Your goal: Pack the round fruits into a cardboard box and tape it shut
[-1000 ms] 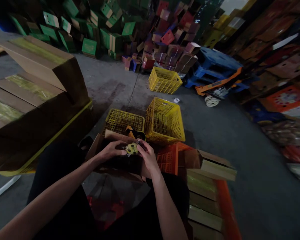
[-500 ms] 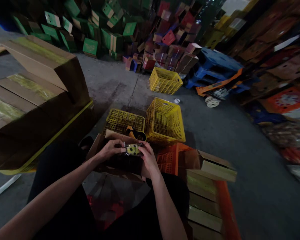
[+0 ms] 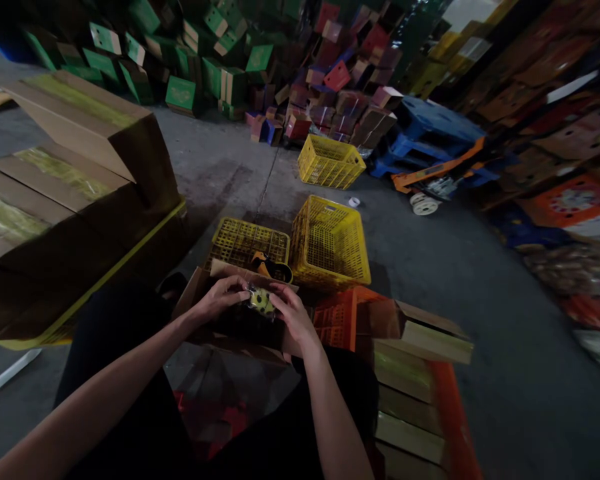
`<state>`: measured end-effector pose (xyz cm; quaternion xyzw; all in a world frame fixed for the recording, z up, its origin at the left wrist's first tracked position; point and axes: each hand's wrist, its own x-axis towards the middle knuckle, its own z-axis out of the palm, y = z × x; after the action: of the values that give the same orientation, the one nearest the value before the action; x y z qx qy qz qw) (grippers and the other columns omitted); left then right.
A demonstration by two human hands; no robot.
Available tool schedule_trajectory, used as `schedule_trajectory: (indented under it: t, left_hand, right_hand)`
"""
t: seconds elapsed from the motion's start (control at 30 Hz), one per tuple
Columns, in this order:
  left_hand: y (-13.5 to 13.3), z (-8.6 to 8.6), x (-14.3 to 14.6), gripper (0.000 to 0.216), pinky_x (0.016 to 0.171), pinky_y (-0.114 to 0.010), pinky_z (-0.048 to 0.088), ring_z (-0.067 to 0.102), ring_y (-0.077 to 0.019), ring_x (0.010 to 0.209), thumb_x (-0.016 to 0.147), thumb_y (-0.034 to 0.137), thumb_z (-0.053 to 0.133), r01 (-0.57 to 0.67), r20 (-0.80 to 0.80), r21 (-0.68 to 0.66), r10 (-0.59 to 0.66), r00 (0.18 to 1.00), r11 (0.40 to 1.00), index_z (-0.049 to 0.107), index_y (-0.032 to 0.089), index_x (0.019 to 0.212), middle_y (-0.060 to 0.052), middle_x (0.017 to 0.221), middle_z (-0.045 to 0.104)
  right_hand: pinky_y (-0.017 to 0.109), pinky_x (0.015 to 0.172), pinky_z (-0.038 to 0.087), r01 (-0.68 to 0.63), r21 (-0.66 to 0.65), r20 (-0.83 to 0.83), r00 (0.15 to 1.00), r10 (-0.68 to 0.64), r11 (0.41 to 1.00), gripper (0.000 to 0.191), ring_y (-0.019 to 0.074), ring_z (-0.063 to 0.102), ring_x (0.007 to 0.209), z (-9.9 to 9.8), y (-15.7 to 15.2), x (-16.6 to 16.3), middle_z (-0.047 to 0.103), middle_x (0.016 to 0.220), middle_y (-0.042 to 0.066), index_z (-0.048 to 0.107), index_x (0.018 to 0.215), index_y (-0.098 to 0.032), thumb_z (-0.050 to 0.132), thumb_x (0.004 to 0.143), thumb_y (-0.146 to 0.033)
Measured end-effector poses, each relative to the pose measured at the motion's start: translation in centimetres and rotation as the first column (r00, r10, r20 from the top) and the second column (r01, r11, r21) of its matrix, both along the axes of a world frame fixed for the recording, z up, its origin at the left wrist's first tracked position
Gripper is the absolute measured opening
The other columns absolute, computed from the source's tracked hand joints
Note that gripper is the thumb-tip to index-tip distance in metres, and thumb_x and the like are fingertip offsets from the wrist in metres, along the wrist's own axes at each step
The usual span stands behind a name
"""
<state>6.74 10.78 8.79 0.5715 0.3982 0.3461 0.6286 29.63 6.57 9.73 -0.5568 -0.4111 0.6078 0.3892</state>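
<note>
Between my two hands is a small yellow item with dark spots in a clear plastic wrapper [image 3: 261,302]; its exact kind does not show. My left hand [image 3: 225,297] pinches its left end with thumb and fingers. On the opposite end, the thumb and fingers of my right hand [image 3: 291,310] close on the wrapper. Both hands are over an open cardboard box [image 3: 193,293] in front of my knees, whose inside is dark. Just past the box, an orange and black tape dispenser [image 3: 269,265] lies on an upturned yellow crate [image 3: 230,239].
An open yellow crate [image 3: 337,243] stands beyond the box, with another yellow crate [image 3: 330,162] farther off. Large taped cartons [image 3: 70,173] are at my left. An orange crate [image 3: 453,413] with cartons is at my right. Blue pallets [image 3: 430,127] and an orange pallet jack [image 3: 440,167] stand behind.
The wrapped yellow item has tilted, its right end now lower and nearer to me. My right fingers have shifted slightly left along it; my left hand has barely moved.
</note>
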Motion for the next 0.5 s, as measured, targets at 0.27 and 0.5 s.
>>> schedule_trajectory:
  t: [0.27, 0.5]
  left_hand:
    - [0.09, -0.86, -0.02, 0.04, 0.079, -0.031, 0.05, 0.065, -0.0229, 0.09, 0.08, 0.047, 0.075, 0.01, 0.062, -0.097, -0.004, 0.998, 0.995, 0.068, 0.016, 0.103, -0.008, 0.101, 0.071]
    - [-0.26, -0.48, 0.16, 0.08, 0.11, -0.047, 0.04, 0.054, -0.0329, 0.129, 0.072, 0.032, 0.086, 0.233, 0.239, -0.199, -0.183, 0.954, 0.952, 0.05, 0.021, 0.143, -0.012, 0.14, 0.059]
  right_hand:
    - [0.039, 0.096, 0.05, -0.161, 0.029, 0.026, 0.987, 0.16, 0.987, 0.043, 0.0257, 0.067, 0.108, 1.05, -0.63, -0.35, 0.073, 0.115, 0.002, 0.07, 0.119, -0.029, 0.077, 0.08, -0.045]
    - [0.035, 0.088, 0.052, -0.159, 0.036, 0.074, 0.985, 0.156, 0.987, 0.041, 0.0251, 0.065, 0.108, 0.51, -0.46, -0.43, 0.071, 0.117, 0.004, 0.069, 0.119, -0.026, 0.069, 0.086, -0.051]
